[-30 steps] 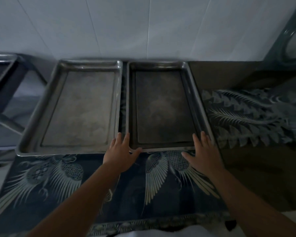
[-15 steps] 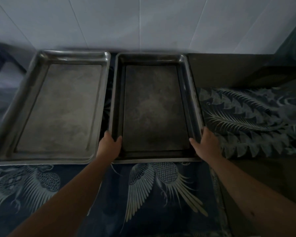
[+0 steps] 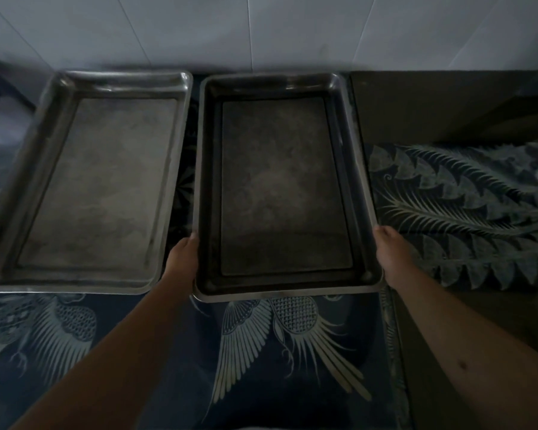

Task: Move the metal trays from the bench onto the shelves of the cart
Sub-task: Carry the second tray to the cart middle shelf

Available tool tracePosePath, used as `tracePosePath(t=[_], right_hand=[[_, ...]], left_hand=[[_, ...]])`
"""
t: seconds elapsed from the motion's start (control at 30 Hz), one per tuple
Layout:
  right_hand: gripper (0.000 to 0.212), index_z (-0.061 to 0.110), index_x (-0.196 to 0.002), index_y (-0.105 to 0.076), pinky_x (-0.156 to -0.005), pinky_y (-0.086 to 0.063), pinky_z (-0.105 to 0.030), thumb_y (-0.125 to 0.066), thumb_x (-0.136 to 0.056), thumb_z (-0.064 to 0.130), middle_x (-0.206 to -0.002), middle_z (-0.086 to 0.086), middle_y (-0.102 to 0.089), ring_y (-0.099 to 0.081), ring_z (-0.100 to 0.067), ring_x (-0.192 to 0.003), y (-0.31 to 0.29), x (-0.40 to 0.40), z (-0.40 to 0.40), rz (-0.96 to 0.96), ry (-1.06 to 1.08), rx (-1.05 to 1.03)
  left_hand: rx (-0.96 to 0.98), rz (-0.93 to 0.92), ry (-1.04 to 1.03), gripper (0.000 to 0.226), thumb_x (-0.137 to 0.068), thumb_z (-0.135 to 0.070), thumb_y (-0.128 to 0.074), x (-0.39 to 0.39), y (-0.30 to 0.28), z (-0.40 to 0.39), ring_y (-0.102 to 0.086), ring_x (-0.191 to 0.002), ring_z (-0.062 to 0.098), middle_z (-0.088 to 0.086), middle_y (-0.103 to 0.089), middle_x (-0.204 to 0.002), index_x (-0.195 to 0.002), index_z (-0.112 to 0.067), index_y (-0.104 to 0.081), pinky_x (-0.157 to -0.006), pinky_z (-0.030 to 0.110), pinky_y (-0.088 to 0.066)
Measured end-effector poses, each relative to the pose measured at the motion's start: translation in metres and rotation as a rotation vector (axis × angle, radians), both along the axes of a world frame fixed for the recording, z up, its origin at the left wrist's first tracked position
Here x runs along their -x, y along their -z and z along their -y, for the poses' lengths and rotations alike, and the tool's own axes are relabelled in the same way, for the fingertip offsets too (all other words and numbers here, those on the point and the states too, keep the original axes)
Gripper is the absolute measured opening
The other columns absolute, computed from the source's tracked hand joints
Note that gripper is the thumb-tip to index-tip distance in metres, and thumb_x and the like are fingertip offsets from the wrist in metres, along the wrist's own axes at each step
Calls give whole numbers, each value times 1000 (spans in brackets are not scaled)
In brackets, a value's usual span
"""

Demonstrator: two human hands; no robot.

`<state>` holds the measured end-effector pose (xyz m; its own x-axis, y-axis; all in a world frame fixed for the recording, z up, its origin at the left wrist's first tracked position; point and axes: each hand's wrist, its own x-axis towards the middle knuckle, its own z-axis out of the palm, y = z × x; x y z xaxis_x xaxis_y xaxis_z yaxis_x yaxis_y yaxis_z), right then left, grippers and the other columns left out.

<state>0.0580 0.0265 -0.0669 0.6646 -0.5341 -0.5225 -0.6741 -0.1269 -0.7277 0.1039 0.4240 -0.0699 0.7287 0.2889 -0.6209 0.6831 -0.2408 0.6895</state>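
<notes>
Two empty metal trays lie side by side on the bench. The right tray (image 3: 284, 291), darker inside, has my left hand (image 3: 182, 259) clamped on its left rim near the front corner. My right hand (image 3: 392, 252) grips its right rim opposite. Its front edge looks slightly raised toward me and sits nearer than the left tray's. The left tray (image 3: 75, 287), lighter grey, rests untouched to the left of my left hand. The cart is only a dark frame (image 3: 0, 91) at the far left edge.
A dark blue cloth with white feather patterns (image 3: 292, 346) covers the bench front and right side (image 3: 463, 206). A white tiled wall (image 3: 261, 32) stands right behind the trays. A bare dark bench top (image 3: 448, 100) shows at the back right.
My hands went from resting at the right tray's front edge to gripping its two side rims. The tray now sits a little nearer to me, with its front edge lifted.
</notes>
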Motion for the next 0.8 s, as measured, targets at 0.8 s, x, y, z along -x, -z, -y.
tracePosePath(t=[0.8], right_hand=[[24, 11, -97, -70, -71, -48, -35, -57, -95, 30, -92, -8, -70, -65, -25, -86, -83, 57, -52, 148, -35, -117]], left_hand=[[90, 197, -251, 37, -96, -52, -55, 131, -81, -56, -75, -71, 21, 6, -78, -78, -81, -27, -79, -58, 31, -55]])
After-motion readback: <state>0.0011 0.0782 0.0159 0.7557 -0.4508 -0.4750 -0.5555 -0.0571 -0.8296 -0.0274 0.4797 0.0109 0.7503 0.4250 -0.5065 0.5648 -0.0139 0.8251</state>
